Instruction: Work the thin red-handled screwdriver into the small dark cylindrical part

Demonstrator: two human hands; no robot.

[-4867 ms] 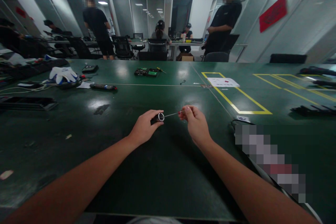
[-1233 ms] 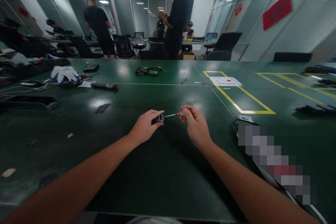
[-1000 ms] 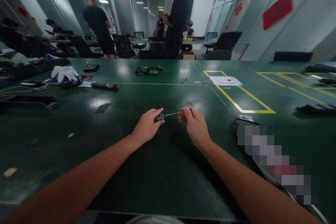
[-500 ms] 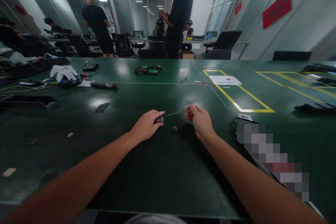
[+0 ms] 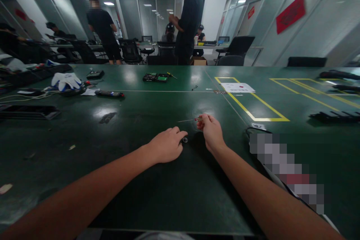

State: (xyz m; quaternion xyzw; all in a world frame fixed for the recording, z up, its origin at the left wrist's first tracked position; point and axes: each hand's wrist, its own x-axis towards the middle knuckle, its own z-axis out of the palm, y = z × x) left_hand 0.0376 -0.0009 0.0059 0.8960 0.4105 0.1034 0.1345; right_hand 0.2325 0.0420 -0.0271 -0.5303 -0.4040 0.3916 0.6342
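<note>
My right hand (image 5: 210, 129) is closed around the reddish, see-through handle of a thin screwdriver (image 5: 187, 120), whose shaft points left above the table. To its left, my left hand (image 5: 168, 144) is low over the green table (image 5: 157, 202), fingers curled, with the index finger and thumb at a small round metal part (image 5: 185, 140). Whether they grip that part is not clear. The palm side is hidden, so anything inside the left hand cannot be seen.
A dark toolkit case (image 5: 155, 77), a pen-shaped tool (image 5: 109, 93) and white gloves (image 5: 66, 81) lie farther back. A printed sheet (image 5: 237, 87) overlaps a yellow tape outline (image 5: 271, 120). On the right is a blurred-out object with a dark cable (image 5: 247, 130). People stand beyond the table.
My left hand has moved right and toward me, to the small round part. The dark rounded object seen in its fingers before is out of sight. My right hand keeps the screwdriver nearly still.
</note>
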